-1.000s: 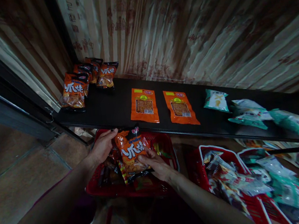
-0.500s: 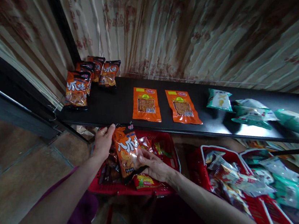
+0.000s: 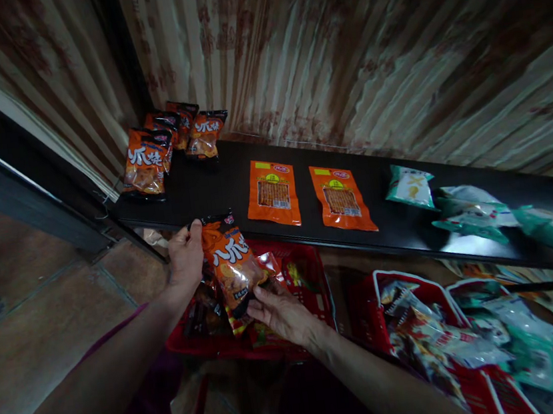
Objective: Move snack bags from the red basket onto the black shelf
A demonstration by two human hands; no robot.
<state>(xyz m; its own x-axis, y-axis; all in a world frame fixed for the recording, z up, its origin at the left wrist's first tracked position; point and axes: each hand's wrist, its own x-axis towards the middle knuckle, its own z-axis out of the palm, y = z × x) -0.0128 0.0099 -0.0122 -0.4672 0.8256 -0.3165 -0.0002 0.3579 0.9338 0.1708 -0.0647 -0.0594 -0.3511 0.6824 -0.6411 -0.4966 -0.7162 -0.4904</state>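
Between my two hands is an orange and black snack bag (image 3: pixel 232 259), tilted, in front of the shelf edge and above a red basket (image 3: pixel 319 289). My left hand (image 3: pixel 187 248) pinches its upper left corner, thumb on top. At its lower right corner, my right hand (image 3: pixel 282 310) grips it with the thumb over the front and the other fingers partly hidden. Several matching orange and black bags (image 3: pixel 144 163) stand grouped at the left end of the black shelf (image 3: pixel 204 192). Other packets lie in the basket beneath the held bag.
Two flat orange packets (image 3: pixel 271 193) lie mid-shelf. Several green and white bags (image 3: pixel 410 186) lie farther right. Below on the right, red baskets (image 3: pixel 383 315) hold many packets. A dark upright post (image 3: pixel 119 51) and a patterned curtain (image 3: pixel 287 51) stand behind the shelf.
Both hands have moved the snack bag slightly up and left, toward the shelf edge, and its lower end has swung rightward. The view has shifted slightly.
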